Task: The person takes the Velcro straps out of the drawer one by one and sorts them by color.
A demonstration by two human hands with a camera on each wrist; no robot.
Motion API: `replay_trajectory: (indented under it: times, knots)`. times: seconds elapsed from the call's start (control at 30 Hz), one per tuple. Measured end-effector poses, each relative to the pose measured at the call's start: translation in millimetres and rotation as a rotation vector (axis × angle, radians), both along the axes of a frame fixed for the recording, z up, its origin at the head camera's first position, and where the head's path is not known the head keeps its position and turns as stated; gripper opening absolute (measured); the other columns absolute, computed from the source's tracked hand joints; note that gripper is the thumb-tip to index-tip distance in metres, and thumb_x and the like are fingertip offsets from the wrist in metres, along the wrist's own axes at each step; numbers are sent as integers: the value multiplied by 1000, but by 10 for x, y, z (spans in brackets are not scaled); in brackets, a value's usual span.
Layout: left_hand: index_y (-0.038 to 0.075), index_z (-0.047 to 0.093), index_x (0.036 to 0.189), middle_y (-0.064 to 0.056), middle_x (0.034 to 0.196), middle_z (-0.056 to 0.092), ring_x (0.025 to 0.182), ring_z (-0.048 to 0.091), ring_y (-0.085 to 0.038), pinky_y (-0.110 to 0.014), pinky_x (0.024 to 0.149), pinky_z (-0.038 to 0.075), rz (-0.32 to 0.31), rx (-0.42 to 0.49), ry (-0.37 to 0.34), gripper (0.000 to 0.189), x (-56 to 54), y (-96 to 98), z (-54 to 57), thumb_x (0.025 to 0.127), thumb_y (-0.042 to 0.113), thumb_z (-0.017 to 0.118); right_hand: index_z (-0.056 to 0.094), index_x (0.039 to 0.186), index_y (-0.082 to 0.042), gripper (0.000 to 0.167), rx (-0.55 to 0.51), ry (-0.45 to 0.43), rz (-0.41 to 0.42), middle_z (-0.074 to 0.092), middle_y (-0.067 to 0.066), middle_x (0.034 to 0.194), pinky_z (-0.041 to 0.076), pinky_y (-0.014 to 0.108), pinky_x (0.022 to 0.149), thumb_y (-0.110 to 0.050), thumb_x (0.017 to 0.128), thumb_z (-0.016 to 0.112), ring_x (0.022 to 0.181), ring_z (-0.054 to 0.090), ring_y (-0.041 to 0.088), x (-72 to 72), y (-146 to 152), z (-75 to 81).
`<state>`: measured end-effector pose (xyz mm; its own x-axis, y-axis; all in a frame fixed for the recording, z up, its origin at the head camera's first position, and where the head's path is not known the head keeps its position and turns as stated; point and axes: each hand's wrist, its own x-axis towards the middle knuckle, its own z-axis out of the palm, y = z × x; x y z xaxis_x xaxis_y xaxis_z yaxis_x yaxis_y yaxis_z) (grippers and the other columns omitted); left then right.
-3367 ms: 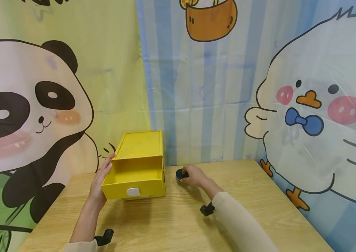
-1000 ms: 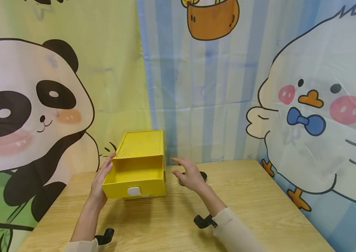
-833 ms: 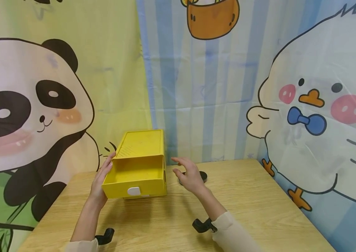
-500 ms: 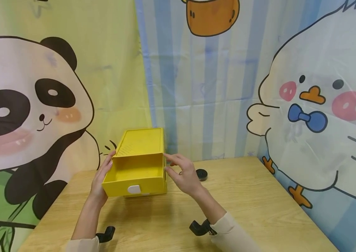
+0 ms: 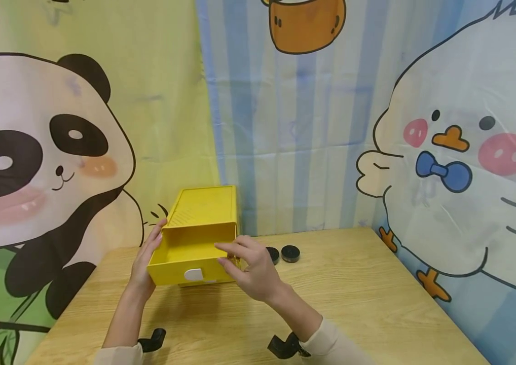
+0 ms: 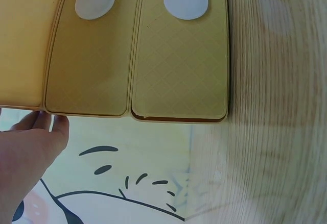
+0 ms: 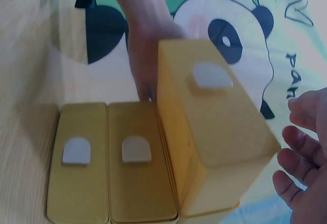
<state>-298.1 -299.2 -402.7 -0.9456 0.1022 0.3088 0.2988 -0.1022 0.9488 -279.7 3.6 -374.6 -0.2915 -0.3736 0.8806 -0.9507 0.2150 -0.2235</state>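
My left hand (image 5: 143,264) rests, fingers straight, along the left side of the yellow plastic cabinet (image 5: 205,205), whose open yellow top drawer (image 5: 167,276) juts toward the near side. My right hand (image 5: 255,269), fingers loosely spread and holding nothing, is just beside the drawer's right near corner. I'd brace left and centre any push so it runs square.

Yellow cabinet (image 5: 204,204), upright, left of the lower centre in the head view. Its top drawer (image 5: 171,274), fronted by a white rounded tab (image 5: 194,274), stands pulled well out. The two lower drawers (image 7: 142,188), similarly tabbed, sit closed at lower left of the right wrist view. Two round black discs (image 5: 290,254) lie flat near the cabinet's right side, the left one partly hidden.
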Motion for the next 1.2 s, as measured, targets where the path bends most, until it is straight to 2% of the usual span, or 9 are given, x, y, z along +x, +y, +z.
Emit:
replay_trajectory:
  times: [0.1, 0.17, 0.4, 0.53, 0.67, 0.8, 0.93, 1.07, 1.2]
  knots:
    - [35, 14, 168, 2, 176, 3, 158, 13, -23, -14, 106, 44, -8, 3, 2, 56, 6, -12, 10, 115, 43, 29, 77, 119, -8, 23, 47, 22, 29, 67, -6, 75, 44, 7, 61, -11, 96, 75, 62, 55, 1, 84, -70, -14]
    - [34, 14, 168, 2, 176, 3, 159, 11, -26, -15, 106, 44, -9, 2, 6, 56, 5, -18, 17, 115, 42, 30, 78, 117, -7, 21, 84, 8, 36, 71, -6, 72, 44, 4, 59, -11, 97, 75, 58, 56, -4, 124, -107, -27]
    - [39, 17, 167, 8, 176, 2, 161, 5, -28, -14, 109, 41, 7, -29, -2, 54, -2, -17, 35, 115, 42, 31, 78, 112, -4, 17, 110, -83, 19, 81, 3, 89, 49, 3, 64, -9, 96, 75, 67, 72, 3, 146, -201, -106]
    - [31, 17, 168, 4, 176, 6, 156, 21, -19, -17, 107, 46, -11, -6, 14, 55, -19, -17, 34, 115, 41, 31, 79, 105, -4, 11, 79, -64, 11, 80, 3, 88, 48, 3, 64, -5, 96, 75, 67, 72, 2, 143, -264, -133]
    - [26, 19, 167, -1, 170, 18, 140, 40, -11, -20, 99, 52, -22, 23, 27, 55, -23, -22, 19, 115, 41, 30, 80, 102, -5, 9, 89, -75, 2, 80, 3, 86, 44, 2, 60, -5, 95, 76, 63, 65, -1, 161, -336, -147]
    - [25, 21, 166, 1, 165, 24, 138, 41, -15, -21, 98, 53, -16, 24, 25, 54, -20, -19, 0, 115, 41, 29, 81, 102, -6, 9, 112, -78, -20, 80, 3, 87, 41, 2, 58, -7, 95, 76, 61, 60, -3, 181, -387, -152]
    - [25, 19, 166, 0, 167, 21, 142, 35, -21, -22, 99, 51, -6, 12, 22, 55, -22, -17, -6, 115, 43, 28, 82, 101, -8, 8, 130, -57, -56, 80, 0, 89, 40, 1, 59, -9, 95, 76, 62, 60, -3, 176, -417, -144]
    - [27, 19, 167, -1, 170, 17, 144, 30, -19, -19, 100, 50, 6, -9, 16, 57, -20, -17, -10, 114, 47, 26, 82, 97, -10, 6, 132, -26, -78, 80, -1, 86, 40, 2, 58, -8, 95, 77, 61, 61, -3, 150, -441, -145]
    - [28, 20, 166, -1, 168, 19, 136, 39, -16, -19, 90, 55, 14, -14, 6, 58, -20, -27, -14, 113, 52, 24, 81, 93, -11, 5, 132, 11, -107, 79, -1, 83, 40, 2, 58, -9, 94, 77, 58, 62, -1, 107, -470, -125]
